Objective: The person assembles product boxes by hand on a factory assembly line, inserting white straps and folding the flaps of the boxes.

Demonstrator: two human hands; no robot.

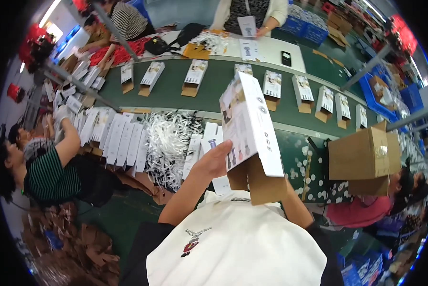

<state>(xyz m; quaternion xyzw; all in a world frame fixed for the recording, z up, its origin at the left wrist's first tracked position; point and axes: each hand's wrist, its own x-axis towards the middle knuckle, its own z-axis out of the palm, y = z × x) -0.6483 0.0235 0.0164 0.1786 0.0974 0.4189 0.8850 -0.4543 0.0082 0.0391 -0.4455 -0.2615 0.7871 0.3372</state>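
Observation:
A white printed carton (pixel 245 126), tall and narrow, stands tilted in front of me with its brown lower end open and a flap hanging down. My left hand (pixel 215 161) grips its left side, thumb on the printed face. My right forearm (pixel 297 207) reaches up behind the carton, which hides the right hand and its fingers. Just left of my left hand, several slim white boxes (pixel 192 155) lie by a heap of white and black straps (pixel 171 148).
Beyond, a green conveyor belt (pixel 171 101) carries a row of similar open-ended cartons (pixel 195 76). At right stands a large brown cardboard box (pixel 357 155) near scattered white discs (pixel 305 176). Co-workers sit left and right; another person (pixel 252 16) stands across the belt.

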